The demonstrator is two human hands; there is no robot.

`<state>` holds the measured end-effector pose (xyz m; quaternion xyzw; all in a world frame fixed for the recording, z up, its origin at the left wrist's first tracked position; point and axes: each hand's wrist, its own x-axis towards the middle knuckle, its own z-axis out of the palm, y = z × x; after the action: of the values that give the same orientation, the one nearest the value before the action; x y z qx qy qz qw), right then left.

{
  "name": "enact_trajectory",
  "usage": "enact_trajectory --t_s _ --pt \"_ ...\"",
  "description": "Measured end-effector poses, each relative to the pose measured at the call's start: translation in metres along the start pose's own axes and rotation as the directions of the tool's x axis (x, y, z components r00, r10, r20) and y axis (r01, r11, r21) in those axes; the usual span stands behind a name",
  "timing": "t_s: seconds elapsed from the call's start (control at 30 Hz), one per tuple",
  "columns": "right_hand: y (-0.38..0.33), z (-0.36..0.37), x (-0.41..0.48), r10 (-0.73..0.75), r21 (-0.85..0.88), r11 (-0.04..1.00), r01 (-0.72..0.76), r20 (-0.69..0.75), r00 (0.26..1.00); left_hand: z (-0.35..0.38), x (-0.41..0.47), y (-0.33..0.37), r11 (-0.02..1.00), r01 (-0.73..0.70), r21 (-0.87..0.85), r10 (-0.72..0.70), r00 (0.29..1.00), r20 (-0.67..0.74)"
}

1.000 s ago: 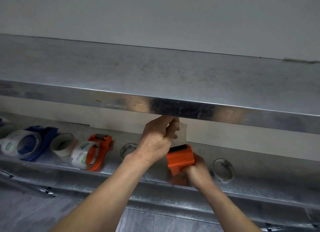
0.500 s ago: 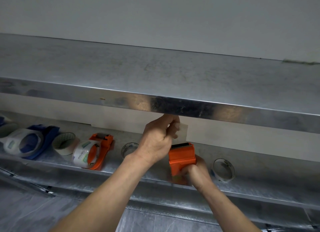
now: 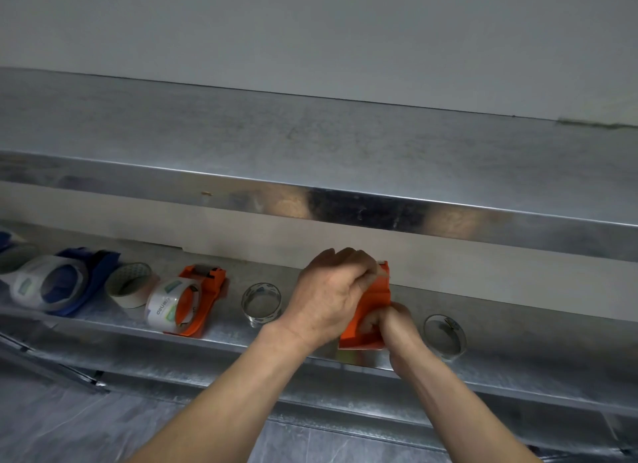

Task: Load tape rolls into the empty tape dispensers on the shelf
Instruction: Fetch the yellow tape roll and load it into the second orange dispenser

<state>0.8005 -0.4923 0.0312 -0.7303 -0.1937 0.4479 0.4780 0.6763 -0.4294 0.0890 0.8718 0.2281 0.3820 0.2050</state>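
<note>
An orange tape dispenser (image 3: 374, 300) stands on the lower metal shelf (image 3: 241, 335) at the middle. My right hand (image 3: 397, 328) grips its lower end. My left hand (image 3: 331, 293) curls over its top, fingers at the cutter edge, and hides the tape there. Left of them lies a second orange dispenser (image 3: 203, 290) loaded with a clear roll (image 3: 171, 305), and a blue dispenser (image 3: 86, 279) also holds a roll (image 3: 45, 286).
A loose beige roll (image 3: 129, 284) stands between the two loaded dispensers. Clear rolls sit on either side of my hands, one on the left (image 3: 261, 303) and one on the right (image 3: 445, 335). The upper shelf (image 3: 345, 210) overhangs close above my hands.
My left hand has come down from under the upper shelf's edge onto the dispenser's top, and the strip of tape it held up is out of sight.
</note>
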Motion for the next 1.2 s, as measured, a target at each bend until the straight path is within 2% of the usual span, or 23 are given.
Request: enact_trajectory --t_s 0.2,0.57,0.77,0.93,1.07,1.2 --pt "-0.006 -0.009 0.000 -0.034 0.075 0.997 0.027 0.091 0.995 0.013 -0.009 -0.004 0.998 -0.007 0.057 0.004 0.998 0.060" --pt "-0.016 -0.024 -0.008 -0.077 0.221 0.975 0.030 0.207 0.975 0.019 -0.018 -0.021 0.974 -0.109 0.199 0.101 0.994 0.052" --pt "-0.015 -0.028 -0.010 -0.164 0.491 0.871 0.009 0.273 0.948 0.017 -0.014 -0.018 0.949 -0.135 0.286 0.137 0.990 0.016" --pt "-0.013 -0.020 -0.007 -0.178 0.390 0.916 0.093 0.188 0.966 0.020 -0.012 -0.013 0.930 -0.153 0.336 0.162 0.987 0.002" --pt "-0.012 -0.020 -0.007 -0.222 0.373 0.915 0.150 0.158 0.962 0.022 -0.011 -0.011 0.921 -0.150 0.358 0.168 0.986 -0.019" --pt "-0.006 -0.024 -0.004 -0.290 0.348 0.910 0.224 0.147 0.946 0.017 -0.013 -0.014 0.947 -0.203 0.249 0.198 0.979 0.042"
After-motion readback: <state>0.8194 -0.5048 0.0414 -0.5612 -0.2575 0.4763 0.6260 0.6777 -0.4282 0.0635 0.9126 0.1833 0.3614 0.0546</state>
